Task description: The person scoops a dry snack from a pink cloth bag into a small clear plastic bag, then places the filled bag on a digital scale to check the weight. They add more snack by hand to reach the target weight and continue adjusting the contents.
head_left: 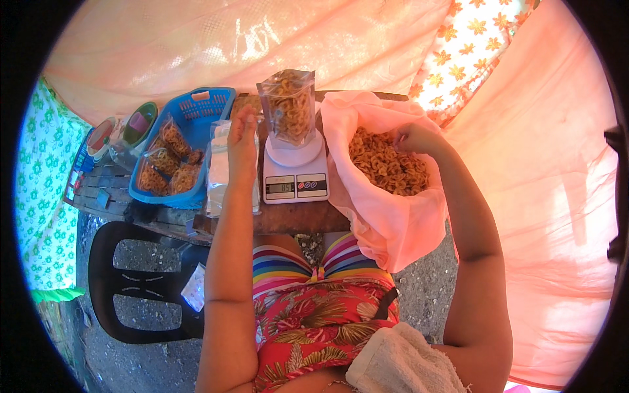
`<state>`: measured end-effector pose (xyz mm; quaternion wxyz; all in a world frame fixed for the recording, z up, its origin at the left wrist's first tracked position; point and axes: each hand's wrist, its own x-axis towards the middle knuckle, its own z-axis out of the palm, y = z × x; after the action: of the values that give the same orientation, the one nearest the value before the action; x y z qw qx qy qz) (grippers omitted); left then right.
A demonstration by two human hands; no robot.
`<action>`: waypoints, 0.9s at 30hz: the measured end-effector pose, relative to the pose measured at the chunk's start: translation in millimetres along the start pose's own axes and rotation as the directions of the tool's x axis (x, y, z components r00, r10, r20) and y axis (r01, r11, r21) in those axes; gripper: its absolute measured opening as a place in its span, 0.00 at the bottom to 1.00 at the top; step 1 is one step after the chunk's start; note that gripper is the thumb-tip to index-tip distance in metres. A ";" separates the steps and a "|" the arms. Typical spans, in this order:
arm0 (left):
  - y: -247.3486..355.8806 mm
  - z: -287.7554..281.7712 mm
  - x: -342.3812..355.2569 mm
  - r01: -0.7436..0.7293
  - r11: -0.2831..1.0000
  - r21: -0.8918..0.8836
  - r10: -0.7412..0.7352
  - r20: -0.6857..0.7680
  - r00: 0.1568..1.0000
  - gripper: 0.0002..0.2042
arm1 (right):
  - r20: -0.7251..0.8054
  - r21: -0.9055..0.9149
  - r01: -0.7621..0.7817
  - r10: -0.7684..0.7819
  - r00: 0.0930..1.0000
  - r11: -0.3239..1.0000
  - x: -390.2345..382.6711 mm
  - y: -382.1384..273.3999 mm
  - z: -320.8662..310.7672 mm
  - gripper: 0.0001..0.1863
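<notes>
A clear stand-up pouch [293,105] filled with brown, curled chips stands upright on the round platform of a white digital kitchen scale [295,171]. My left hand [243,130] is raised just left of the pouch, its fingers loosely bent and apart, with nothing visible in them. To the right, a pink cloth [354,187] lines a container whose form it hides. Loose chips [386,167] fill it. At their far right side, my right hand [418,141] has its fingers pinched together at the chips; its fingertips are partly hidden.
A blue plastic basket [216,108] holds several filled bags [173,139]. Flat silvery pouches [218,167] lie between basket and scale. Bowls and tubs [139,124] stand farther left. A black plastic chair [105,281] is by the table, and peach sheeting [177,39] hangs behind it.
</notes>
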<state>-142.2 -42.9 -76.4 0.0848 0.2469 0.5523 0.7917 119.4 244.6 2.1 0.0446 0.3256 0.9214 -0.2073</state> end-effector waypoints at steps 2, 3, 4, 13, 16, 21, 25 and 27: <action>0.3 2.6 -0.6 0.008 1.000 0.016 -0.008 0.011 1.000 0.20 | 0.025 0.078 0.033 -0.035 0.999 0.996 -5.8 -11.6 -6.8 0.09; 1.0 3.4 -1.3 0.015 1.000 0.022 -0.015 0.019 1.000 0.20 | -0.006 -0.047 -0.017 0.016 1.000 0.999 -8.7 -18.2 -7.6 0.09; 2.1 3.5 -2.1 0.010 1.000 0.026 -0.010 0.018 1.000 0.20 | -0.035 -0.148 -0.033 0.028 0.999 0.988 -11.7 -24.1 -6.6 0.09; 10.4 -2.2 -5.0 0.017 0.999 0.051 -0.016 -0.003 1.000 0.22 | 0.012 -0.521 0.128 -0.143 0.990 0.844 -11.6 -27.4 7.8 0.10; 7.6 -1.8 -4.3 0.010 0.999 0.035 -0.010 0.008 1.000 0.21 | 0.034 -0.292 0.066 -0.059 0.998 0.954 -3.8 -27.2 -5.0 0.08; 2.9 7.4 -4.0 0.043 0.997 -0.065 -0.043 -0.001 0.999 0.20 | -0.166 0.295 0.369 -0.333 0.928 0.881 17.7 -79.1 -50.5 0.10; 2.5 14.0 -5.5 0.023 0.994 -0.107 -0.020 0.033 0.999 0.20 | -0.304 0.133 0.643 -0.586 0.751 0.755 32.7 -159.1 -74.9 0.09; 3.1 15.2 -4.8 0.038 0.994 -0.102 -0.033 0.051 0.998 0.19 | -0.282 0.081 0.612 -0.571 0.771 0.786 37.0 -193.3 -74.8 0.10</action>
<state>-130.2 -33.3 -71.0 0.1250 0.2515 0.5127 0.8113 -25.2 161.2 130.4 -0.1637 0.0432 0.9543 -0.2462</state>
